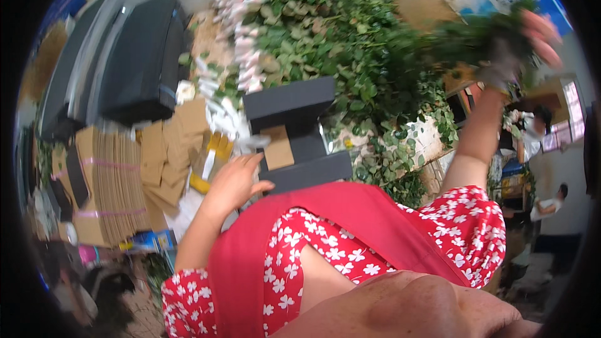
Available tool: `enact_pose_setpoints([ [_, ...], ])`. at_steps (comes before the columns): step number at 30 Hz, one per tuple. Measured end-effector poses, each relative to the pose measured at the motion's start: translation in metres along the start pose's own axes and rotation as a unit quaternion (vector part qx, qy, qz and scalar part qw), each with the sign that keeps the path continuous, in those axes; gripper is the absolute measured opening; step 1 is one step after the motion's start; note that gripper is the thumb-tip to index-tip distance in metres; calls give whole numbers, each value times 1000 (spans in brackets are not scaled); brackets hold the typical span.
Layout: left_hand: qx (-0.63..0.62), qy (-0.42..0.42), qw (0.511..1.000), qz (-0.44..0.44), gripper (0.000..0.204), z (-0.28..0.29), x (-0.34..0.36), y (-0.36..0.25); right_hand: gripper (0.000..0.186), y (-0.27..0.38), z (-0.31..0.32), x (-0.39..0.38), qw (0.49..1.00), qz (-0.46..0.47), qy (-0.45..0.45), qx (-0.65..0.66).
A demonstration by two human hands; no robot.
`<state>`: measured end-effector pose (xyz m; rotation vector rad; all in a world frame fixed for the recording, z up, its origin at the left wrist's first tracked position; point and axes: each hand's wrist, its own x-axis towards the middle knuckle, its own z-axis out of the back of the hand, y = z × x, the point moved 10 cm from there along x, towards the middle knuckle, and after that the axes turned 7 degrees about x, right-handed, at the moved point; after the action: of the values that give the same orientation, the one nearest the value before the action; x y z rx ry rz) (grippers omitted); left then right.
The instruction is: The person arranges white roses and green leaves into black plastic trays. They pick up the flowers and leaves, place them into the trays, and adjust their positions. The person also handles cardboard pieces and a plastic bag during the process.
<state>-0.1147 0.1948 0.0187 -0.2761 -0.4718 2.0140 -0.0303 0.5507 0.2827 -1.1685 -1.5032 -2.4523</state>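
Observation:
A black box lies open at the middle, lid raised at the back, with a brown cardboard piece inside. My left hand is at its left end, fingers loosely apart and thumb out, touching or very near it. At the upper right my right hand, in what looks like a grey glove, is blurred and closed on a bunch of leafy stems. A large heap of green stems lies behind the box, with rows of pale wrapped tips along its left.
Black boxes stand stacked at the upper left. Bundled flat cardboard and loose pieces lie left of the open box, beside a yellow item. Two other people are at the far right.

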Motion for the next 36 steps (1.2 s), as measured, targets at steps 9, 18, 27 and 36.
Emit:
enact_pose_setpoints([
  [9, 26, 3, 998, -56, 14, -81, 17, -7, 37, -42, 38, 4, 992, -46, 22, -117],
  [18, -243, 115, 963, -1, 32, -79, 32, 23, 18, -102, 9, -7, 972, -156, 56, 168],
  [27, 47, -74, 994, -64, 33, -163, 89, 75, 48, -103, 142, -22, 965, -142, -141, -171],
  [36, -187, 63, 980, -1, 34, -129, 69, 75, 33, -90, -79, -94, 922, -246, 260, -149],
])
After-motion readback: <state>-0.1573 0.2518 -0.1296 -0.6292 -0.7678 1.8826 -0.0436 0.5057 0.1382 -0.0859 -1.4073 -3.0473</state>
